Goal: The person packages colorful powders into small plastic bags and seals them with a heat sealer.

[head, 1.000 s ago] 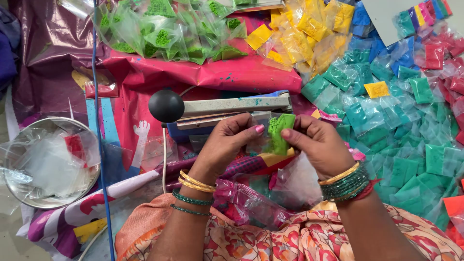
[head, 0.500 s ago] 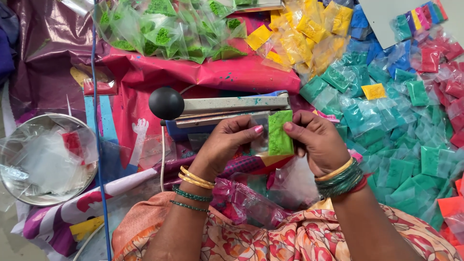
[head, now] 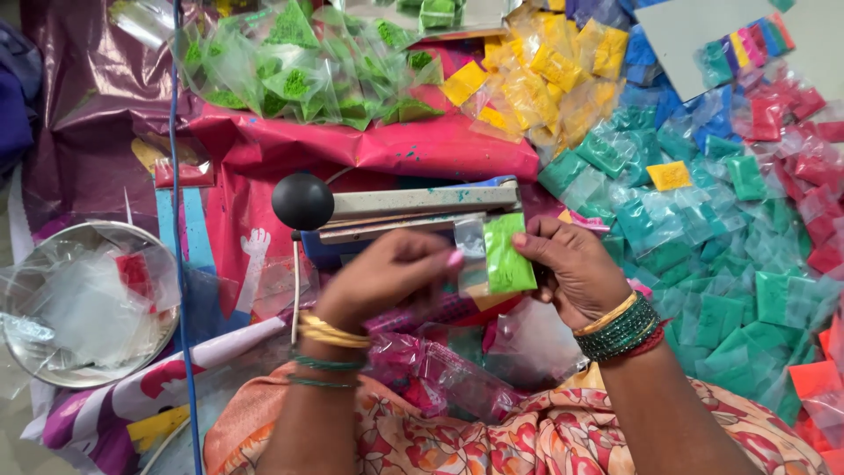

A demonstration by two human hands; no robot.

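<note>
Head view, looking down at a colour-powder packing spot.

Centre: small clear packet of green powder (head: 508, 255), upright, pinched along its right edge between thumb and fingertips of the right hand (head: 576, 273); green and gold bangles on that wrist. Left hand (head: 387, 286) just beside the packet at 9 o'clock, blurred; fingers curled together, pink-nailed tip at the packet's clear left margin; actual grip on the packet impossible to tell.

Directly at 12 o'clock of the packet: heat sealer (head: 413, 215) with long grey bar and round black knob (head: 302, 201) at its left end, lying on a pink plastic sheet (head: 369, 145).

At 11 o'clock: heap of green powder packets (head: 299, 70). At 1 o'clock: yellow packets (head: 554, 70). At 3 o'clock: wide spread of teal packets (head: 703, 237), red packets (head: 791, 114) beyond. At 9 o'clock, well apart: steel bowl (head: 35, 374) of empty clear bags. At 6 o'clock: floral-print lap (head: 545, 440).
</note>
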